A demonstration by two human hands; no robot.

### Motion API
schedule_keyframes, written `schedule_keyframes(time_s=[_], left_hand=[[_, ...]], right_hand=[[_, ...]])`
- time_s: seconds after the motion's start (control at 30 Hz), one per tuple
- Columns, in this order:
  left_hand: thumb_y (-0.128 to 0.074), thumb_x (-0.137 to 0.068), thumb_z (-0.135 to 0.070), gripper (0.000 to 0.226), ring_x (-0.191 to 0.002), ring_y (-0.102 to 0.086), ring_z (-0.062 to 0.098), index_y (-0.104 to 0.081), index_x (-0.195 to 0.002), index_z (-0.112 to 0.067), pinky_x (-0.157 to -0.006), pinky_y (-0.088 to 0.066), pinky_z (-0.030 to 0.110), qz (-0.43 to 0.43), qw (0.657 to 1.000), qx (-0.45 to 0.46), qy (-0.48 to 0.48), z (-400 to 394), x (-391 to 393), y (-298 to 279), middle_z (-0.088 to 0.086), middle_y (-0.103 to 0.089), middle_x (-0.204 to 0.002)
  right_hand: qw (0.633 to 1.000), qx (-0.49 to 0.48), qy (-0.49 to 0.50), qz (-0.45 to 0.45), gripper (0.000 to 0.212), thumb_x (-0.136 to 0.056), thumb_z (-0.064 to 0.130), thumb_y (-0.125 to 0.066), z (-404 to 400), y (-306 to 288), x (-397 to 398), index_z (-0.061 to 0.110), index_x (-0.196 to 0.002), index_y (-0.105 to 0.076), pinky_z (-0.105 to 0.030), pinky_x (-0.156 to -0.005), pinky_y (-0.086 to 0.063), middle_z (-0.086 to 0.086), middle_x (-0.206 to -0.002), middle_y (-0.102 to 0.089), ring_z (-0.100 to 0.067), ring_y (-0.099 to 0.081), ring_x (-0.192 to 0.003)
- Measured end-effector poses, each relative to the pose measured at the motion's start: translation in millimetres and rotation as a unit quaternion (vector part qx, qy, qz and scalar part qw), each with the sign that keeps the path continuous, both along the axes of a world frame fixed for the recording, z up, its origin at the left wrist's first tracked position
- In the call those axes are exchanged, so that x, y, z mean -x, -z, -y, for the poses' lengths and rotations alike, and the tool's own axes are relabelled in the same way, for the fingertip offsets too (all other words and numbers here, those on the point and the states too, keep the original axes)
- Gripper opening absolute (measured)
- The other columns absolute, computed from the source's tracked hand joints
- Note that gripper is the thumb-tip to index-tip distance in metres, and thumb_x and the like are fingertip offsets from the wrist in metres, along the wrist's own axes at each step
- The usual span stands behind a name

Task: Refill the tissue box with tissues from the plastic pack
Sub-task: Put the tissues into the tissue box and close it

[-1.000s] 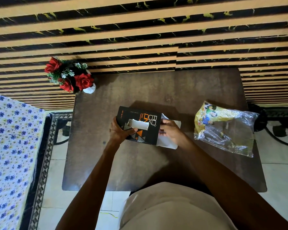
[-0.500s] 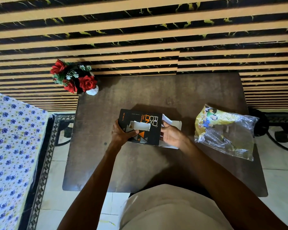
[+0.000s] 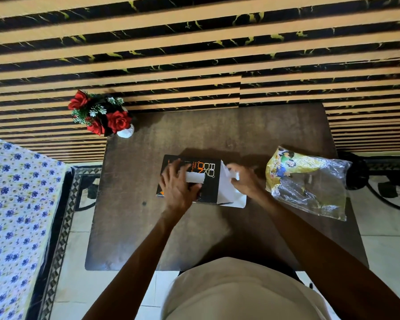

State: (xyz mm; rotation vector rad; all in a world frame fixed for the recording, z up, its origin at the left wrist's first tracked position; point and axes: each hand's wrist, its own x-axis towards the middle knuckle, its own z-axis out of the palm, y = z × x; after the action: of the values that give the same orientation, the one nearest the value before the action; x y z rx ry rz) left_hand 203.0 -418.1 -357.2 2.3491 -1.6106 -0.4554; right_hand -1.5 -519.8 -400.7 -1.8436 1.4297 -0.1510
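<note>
Striped wall panels back the dark brown table (image 3: 129,227), where the black cardboard tissue box (image 3: 208,181) lies centred. Left hand (image 3: 178,188) spread flat on it; right hand (image 3: 245,181) pinches its white end flap (image 3: 229,188), likely closing. Crumpled plastic pack (image 3: 307,181) looks emptied; next, tuck the flap.

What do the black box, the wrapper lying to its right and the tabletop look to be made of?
Tissue box: printed cardboard, apparently matte black with orange lettering; its open end flaps show plain white inside.
Plastic pack: thin, glossy film, part clear and part yellow print, crumpled with bright glints.
Table: dark brown with a dull sheen and worn patches, probably wood or laminate; cannot tell which.
</note>
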Motion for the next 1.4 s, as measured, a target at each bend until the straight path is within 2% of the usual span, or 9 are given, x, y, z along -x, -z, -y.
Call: schedule_keyframes(time_s=[0.13,0.3,0.4,0.5,0.9,1.1,1.2,1.3,1.4], left_hand=[[-0.059,-0.057,-0.077,0.105,-0.149,-0.010,0.031,-0.028,-0.146,-0.031,-0.117,-0.009,0.059,0.045,0.989,-0.047,0.130,-9.9,33.2,15.7,0.005,-0.021,-0.159],[-0.051,-0.066,-0.078,0.105,-0.151,0.002,0.032,-0.014,-0.152,-0.030,-0.118,0.005,0.058,0.090,0.974,-0.043,0.202,-7.6,49.1,25.6,0.004,-0.008,-0.163],[-0.052,-0.070,-0.071,0.101,-0.150,0.003,0.032,-0.010,-0.152,-0.030,-0.116,0.007,0.056,0.116,0.961,-0.051,0.248,6.4,55.0,25.8,0.005,-0.003,-0.164],[-0.057,-0.071,-0.062,0.100,-0.150,0.005,0.033,-0.009,-0.152,-0.031,-0.118,0.000,0.059,0.125,0.953,-0.078,0.265,21.5,57.9,27.6,0.005,0.000,-0.164],[-0.051,-0.076,-0.028,0.051,-0.151,0.003,0.032,-0.052,-0.125,-0.016,-0.117,-0.003,0.063,0.075,0.966,-0.066,0.238,28.0,56.3,35.5,0.002,-0.004,-0.164],[-0.057,-0.083,-0.003,0.064,-0.140,-0.024,0.014,-0.036,-0.142,-0.010,-0.118,-0.026,0.048,-0.245,0.964,0.058,0.081,29.8,39.5,7.7,0.011,-0.026,-0.154],[-0.061,-0.087,-0.011,0.054,-0.136,-0.035,0.019,-0.044,-0.138,-0.012,-0.112,-0.036,0.046,-0.187,0.977,0.107,-0.010,24.1,11.3,-0.2,0.011,-0.035,-0.150],[-0.067,-0.079,-0.036,0.072,-0.141,-0.029,0.035,-0.036,-0.141,-0.016,-0.117,-0.019,0.056,-0.048,0.988,0.065,-0.129,18.3,-18.5,10.6,0.014,-0.033,-0.150],[-0.071,-0.072,-0.050,0.092,-0.137,-0.034,0.041,-0.025,-0.145,-0.017,-0.113,-0.025,0.059,-0.144,0.956,-0.022,-0.256,12.1,-41.1,21.5,0.017,-0.035,-0.148]], right_hand=[[0.993,-0.029,-0.101,-0.045,0.051,-0.077,-0.010,-0.050,0.5,7.0,8.5,0.020,-0.112,-0.072,-0.021,-0.095,-0.044,-0.002,-0.126,-0.068,-0.021,-0.059,-0.120],[0.973,0.020,0.227,-0.033,0.032,-0.080,0.011,-0.065,-21.8,3.7,15.1,0.018,-0.111,-0.065,-0.036,-0.090,-0.052,-0.007,-0.118,-0.067,-0.029,-0.062,-0.111],[0.948,-0.123,0.292,-0.005,0.061,-0.079,0.032,-0.070,-31.4,18.3,14.0,0.012,-0.133,-0.048,-0.046,-0.101,-0.048,-0.012,-0.135,-0.056,-0.035,-0.054,-0.124],[0.931,-0.196,0.298,0.076,0.065,-0.065,0.059,-0.065,-31.1,67.4,25.5,0.023,-0.119,-0.059,-0.052,-0.090,-0.056,-0.008,-0.121,-0.068,-0.032,-0.066,-0.109],[0.883,-0.271,0.334,0.186,0.032,-0.091,0.019,-0.065,-31.1,-9.1,13.2,0.017,-0.122,-0.058,-0.033,-0.075,-0.058,-0.010,-0.118,-0.066,-0.022,-0.068,-0.095],[0.930,-0.251,0.205,0.172,0.039,-0.090,0.025,-0.066,-40.4,-17.8,-14.0,0.022,-0.128,-0.056,-0.046,-0.076,-0.061,-0.012,-0.118,-0.068,-0.028,-0.072,-0.093],[0.928,-0.238,0.219,0.183,0.043,-0.091,0.021,-0.064,-41.7,-19.9,-28.4,0.022,-0.132,-0.054,-0.051,-0.074,-0.061,-0.005,-0.123,-0.064,-0.028,-0.068,-0.105],[0.922,-0.216,0.263,0.185,0.048,-0.089,0.015,-0.064,-40.6,-17.1,-36.7,0.024,-0.136,-0.054,-0.048,-0.063,-0.062,0.000,-0.122,-0.064,-0.026,-0.069,-0.103],[0.937,-0.167,0.267,0.149,0.047,-0.082,0.029,-0.069,-41.9,-4.2,-38.8,0.037,-0.127,-0.059,-0.047,-0.063,-0.063,0.007,-0.121,-0.068,-0.019,-0.073,-0.094]])
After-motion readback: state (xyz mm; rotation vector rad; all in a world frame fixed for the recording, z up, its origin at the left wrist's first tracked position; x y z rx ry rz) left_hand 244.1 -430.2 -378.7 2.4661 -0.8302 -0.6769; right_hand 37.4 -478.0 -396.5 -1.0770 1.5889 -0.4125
